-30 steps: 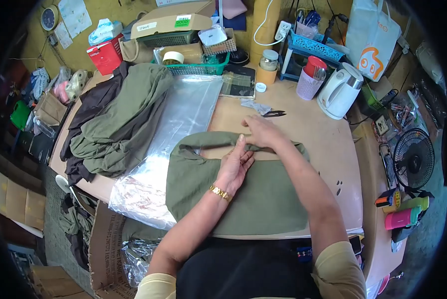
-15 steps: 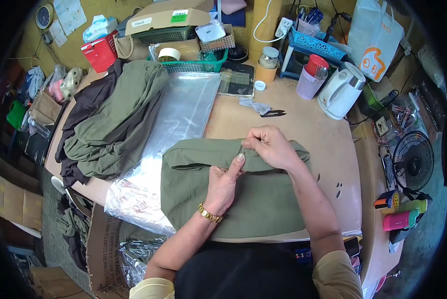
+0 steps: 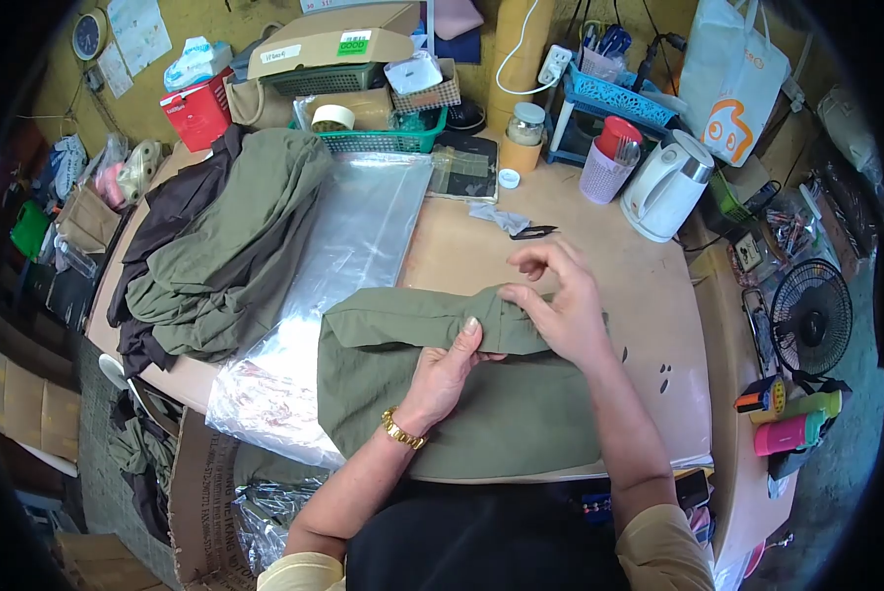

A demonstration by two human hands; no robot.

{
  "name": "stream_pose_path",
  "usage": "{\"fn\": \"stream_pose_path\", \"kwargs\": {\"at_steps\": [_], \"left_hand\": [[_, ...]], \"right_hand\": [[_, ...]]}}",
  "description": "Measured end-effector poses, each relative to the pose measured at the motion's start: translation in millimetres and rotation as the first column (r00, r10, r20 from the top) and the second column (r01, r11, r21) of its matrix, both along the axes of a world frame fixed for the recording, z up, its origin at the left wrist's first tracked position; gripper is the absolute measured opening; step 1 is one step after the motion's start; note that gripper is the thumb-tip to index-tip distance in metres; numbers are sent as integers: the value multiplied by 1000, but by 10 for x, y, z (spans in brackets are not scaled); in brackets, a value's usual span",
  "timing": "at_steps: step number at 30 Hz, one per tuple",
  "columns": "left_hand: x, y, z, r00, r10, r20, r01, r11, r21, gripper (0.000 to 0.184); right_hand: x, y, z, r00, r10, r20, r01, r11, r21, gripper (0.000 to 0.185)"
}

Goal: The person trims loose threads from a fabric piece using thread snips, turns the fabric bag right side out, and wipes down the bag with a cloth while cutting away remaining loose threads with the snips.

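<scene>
An olive green garment (image 3: 461, 424) lies folded on the table before me, its upper edge turned into a band. My left hand (image 3: 447, 369) grips this band at its middle, thumb on top and the other fingers tucked beneath the cloth. Just to the right, my right hand (image 3: 565, 305) has its fingers raised and spread, with the thumb close to or touching the band's upper edge. Whether a thread or other tiny thing is at its fingertips cannot be made out. Beyond the right hand lie small black thread snips (image 3: 534, 232) beside a grey scrap of cloth (image 3: 499, 217).
Left of the garment lie clear plastic sheets (image 3: 363, 212) and a pile of green and dark clothes (image 3: 230, 236). A white kettle (image 3: 666, 187), a lilac cup (image 3: 607, 172) and a jar (image 3: 525, 128) stand at the back. A fan (image 3: 811, 317) is at right.
My right hand has opened from a pinch at the band, its fingers lifting and spreading. My left hand keeps its hold on the cloth. The view has shifted slightly.
</scene>
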State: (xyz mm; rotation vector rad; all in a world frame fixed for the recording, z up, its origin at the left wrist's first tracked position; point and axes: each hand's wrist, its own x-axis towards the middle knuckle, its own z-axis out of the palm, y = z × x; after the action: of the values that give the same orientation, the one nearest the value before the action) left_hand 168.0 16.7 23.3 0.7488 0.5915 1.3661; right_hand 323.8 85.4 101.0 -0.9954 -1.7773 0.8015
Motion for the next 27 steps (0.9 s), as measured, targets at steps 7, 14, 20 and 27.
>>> {"fn": "stream_pose_path", "kwargs": {"at_steps": [7,14,20,27], "left_hand": [[24,-83,-15,973,104,-208,-96,994,49,41],[66,-109,-28,976,95,-195,-82,994,72,42],[73,-121,55,998,5,-63,-3,1000,30,43],[86,-144,48,995,36,-90,-37,999,-8,42]], "right_hand": [[84,-286,61,893,-170,416,-126,794,595,14],[44,-268,-130,958,-113,263,-26,881,473,14],[193,-38,-222,769,-82,-634,-94,966,-240,15],[232,-307,152,958,-97,269,17,959,284,11]]}}
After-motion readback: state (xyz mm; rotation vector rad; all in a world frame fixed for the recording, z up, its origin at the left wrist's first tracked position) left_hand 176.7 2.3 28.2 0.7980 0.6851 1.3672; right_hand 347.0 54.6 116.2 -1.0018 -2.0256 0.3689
